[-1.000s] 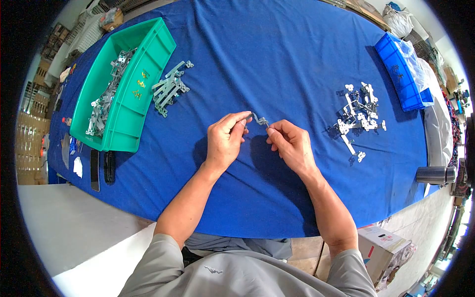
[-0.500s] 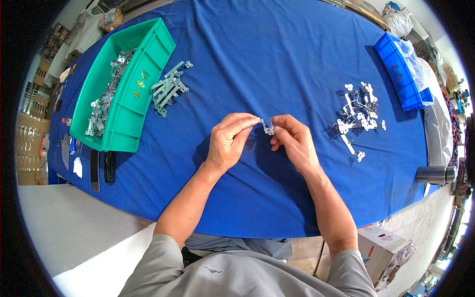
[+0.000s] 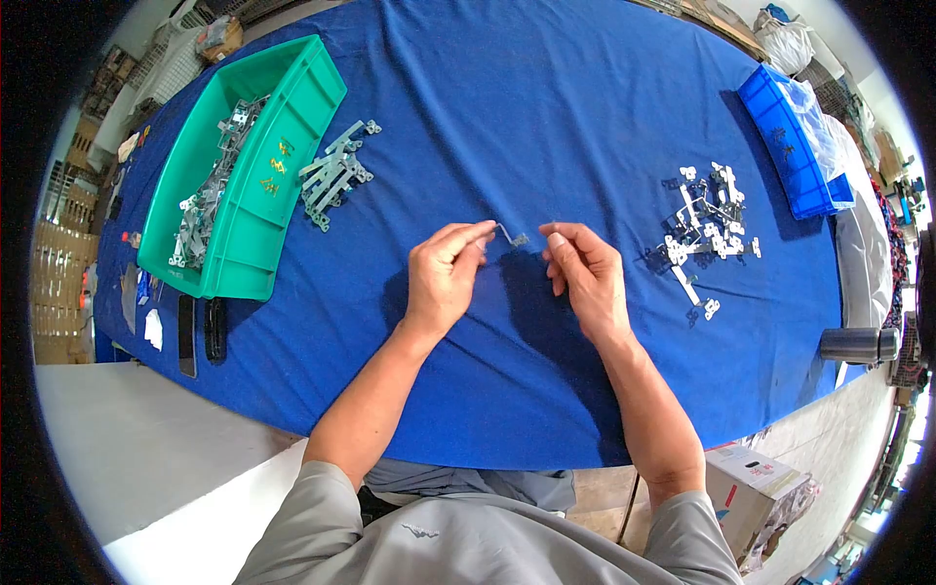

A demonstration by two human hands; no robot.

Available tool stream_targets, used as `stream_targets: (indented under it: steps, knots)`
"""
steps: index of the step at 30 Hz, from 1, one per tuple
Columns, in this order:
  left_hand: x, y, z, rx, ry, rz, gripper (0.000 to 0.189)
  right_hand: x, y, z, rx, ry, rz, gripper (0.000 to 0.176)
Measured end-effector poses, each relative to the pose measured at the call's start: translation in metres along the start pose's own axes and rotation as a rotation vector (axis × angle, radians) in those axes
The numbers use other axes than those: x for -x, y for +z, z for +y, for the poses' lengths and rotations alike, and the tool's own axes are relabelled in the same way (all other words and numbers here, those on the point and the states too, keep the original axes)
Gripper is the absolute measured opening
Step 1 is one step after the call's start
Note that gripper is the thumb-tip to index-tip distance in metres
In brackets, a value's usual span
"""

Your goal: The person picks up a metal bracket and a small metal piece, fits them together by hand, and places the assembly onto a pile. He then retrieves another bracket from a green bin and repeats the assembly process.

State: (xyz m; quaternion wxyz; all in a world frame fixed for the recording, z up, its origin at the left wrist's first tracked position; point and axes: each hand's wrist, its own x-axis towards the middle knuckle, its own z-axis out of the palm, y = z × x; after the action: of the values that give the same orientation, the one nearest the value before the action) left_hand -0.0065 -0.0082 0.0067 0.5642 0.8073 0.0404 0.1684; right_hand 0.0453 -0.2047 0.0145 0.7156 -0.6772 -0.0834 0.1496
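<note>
In the head view, my left hand [image 3: 442, 278] pinches a small bent metal bracket [image 3: 520, 240] by one end between thumb and fingertips. Its other end points toward my right hand [image 3: 592, 285], across a short gap. The right thumb and index finger are pressed together, and whatever is between them is too small to make out. Both hands hover above the blue cloth [image 3: 487, 390]. Left of them lies a pile of flat metal brackets [image 3: 334, 175]. To the right is a looser heap of metal brackets [image 3: 704, 229].
A green bin [image 3: 258, 234] with many metal parts stands at the left. At the far right is a blue bin [image 3: 795, 146] with clear plastic in it. A steel cylinder [image 3: 858, 344] lies near the right edge, and a dark phone-like slab [image 3: 187, 336] near the left edge.
My right hand has come away from the bracket and moved slightly right. The left hand has drawn a little left, still pinching the bracket.
</note>
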Motion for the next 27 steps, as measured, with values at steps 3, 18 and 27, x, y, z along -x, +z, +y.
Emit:
stream_targets:
  steps: [3,18,27]
  knots:
    - [0.001,-0.002,-0.004,0.134,-0.175,0.019,0.024,0.002,0.0,0.0,0.117,0.045,-0.071,0.023]
    - [-0.002,-0.004,-0.003,-0.014,0.232,-0.022,0.023,0.003,0.0,-0.001,0.309,0.06,-0.102,0.017]
    - [0.0,0.0,0.002,-0.1,0.377,-0.049,0.021,-0.004,-0.005,0.0,-0.007,0.049,-0.146,0.021]
